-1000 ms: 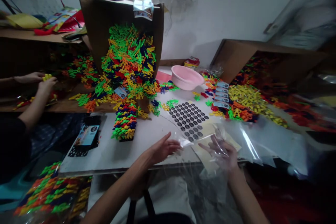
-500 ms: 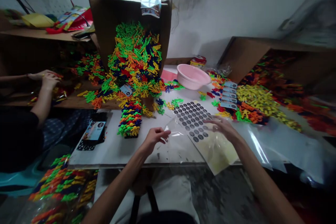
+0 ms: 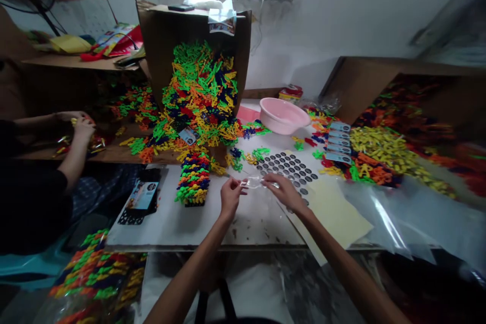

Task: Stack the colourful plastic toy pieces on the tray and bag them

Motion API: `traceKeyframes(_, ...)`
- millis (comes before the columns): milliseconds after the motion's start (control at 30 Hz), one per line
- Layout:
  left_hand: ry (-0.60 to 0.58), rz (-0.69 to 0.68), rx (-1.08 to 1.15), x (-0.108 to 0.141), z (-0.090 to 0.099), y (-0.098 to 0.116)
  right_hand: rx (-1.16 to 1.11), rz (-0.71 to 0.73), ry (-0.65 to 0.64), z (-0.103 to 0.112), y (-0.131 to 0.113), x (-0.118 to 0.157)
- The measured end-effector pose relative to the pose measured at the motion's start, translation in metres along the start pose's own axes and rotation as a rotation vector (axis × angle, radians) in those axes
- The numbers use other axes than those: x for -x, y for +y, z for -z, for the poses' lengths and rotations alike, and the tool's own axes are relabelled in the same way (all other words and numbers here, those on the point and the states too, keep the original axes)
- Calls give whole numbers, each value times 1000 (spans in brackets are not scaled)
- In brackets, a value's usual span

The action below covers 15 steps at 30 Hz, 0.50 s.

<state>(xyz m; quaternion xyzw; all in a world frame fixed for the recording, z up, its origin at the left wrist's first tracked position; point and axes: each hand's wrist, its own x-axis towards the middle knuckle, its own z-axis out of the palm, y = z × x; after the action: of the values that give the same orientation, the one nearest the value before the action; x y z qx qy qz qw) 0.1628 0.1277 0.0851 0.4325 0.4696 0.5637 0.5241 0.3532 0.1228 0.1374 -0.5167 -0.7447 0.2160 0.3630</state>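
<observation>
Between my two hands, a clear plastic bag (image 3: 252, 182) is stretched in a narrow, crumpled strip above the white table. My left hand (image 3: 231, 196) pinches one end of it, and my right hand (image 3: 284, 191) has its fingers closed on the other. Under and behind my right hand lies a sheet of round dark stickers (image 3: 285, 163), partly covered by the forearm, with a pale yellow sheet (image 3: 339, 215) beside it. To the left of my left hand stands a neat stack of colourful plastic figures (image 3: 193, 179) on a black base.
A cardboard box (image 3: 154, 55) spills loose figures at the back. Right of it sit a pink basin (image 3: 284, 116), header cards (image 3: 338, 143) and yellow pieces (image 3: 383, 154). Clear plastic bags (image 3: 395, 217) lie at the right edge. At left, a co-worker's hands (image 3: 81, 124) handle small pieces.
My hands have come closer together, the right one moving left. The clear bag, spread and hanging loosely before, is now drawn into a narrow strip. The view has tilted slightly upward.
</observation>
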Motion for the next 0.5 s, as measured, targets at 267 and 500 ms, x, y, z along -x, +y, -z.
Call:
traceKeyframes(267, 36, -507, -733, 35, 25, 16, 69, -132, 153, 12, 3, -21)
traceKeyframes(500, -230, -934, -1174, 48, -6, 51, 124, 87, 98, -14, -73, -14)
